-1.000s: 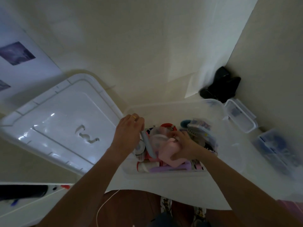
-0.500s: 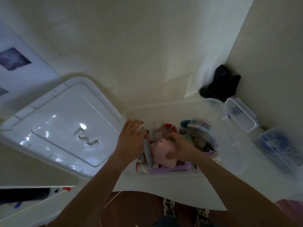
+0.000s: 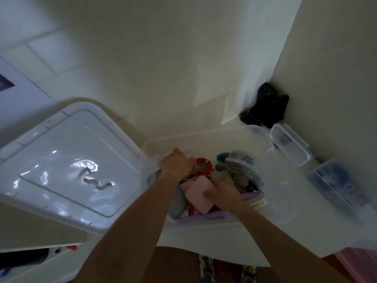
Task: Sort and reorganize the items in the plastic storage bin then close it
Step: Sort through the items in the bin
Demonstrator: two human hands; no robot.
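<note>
- Bin [image 3: 204, 137], clear plastic, sits mid-frame on the white tabletop [image 3: 214, 246] and is open; its contents are heaped toward the near side.
- Lid [image 3: 69, 166], white, lies flat well to the left of the bin, so closing is not yet begun.
- Left hand [image 3: 176, 163] has moved from the near-left pile to the back of the bin beside a red ring [image 3: 204, 166]. It looks clenched, knuckles up, but what it grips, if anything, is hidden beneath it.
- A grey tube [image 3: 178, 201] that this hand was holding a moment ago now appears to lie along the bin's left side under the forearm, which suggests it has been set down.
- Right hand [image 3: 223, 194] stays pressed on a pink block [image 3: 201, 198], fingers curled over its far edge, holding it.
- I judge sorting to be mid-way: items are being shifted about, not yet tidy.
- A purple case [image 3: 204, 218] lies along the near wall.
- Things at the right of the bin blur into a jumble; I cannot name them.
- Two small clear boxes [image 3: 291, 148] stand right of the bin, and their contents are too smeared to read.
</note>
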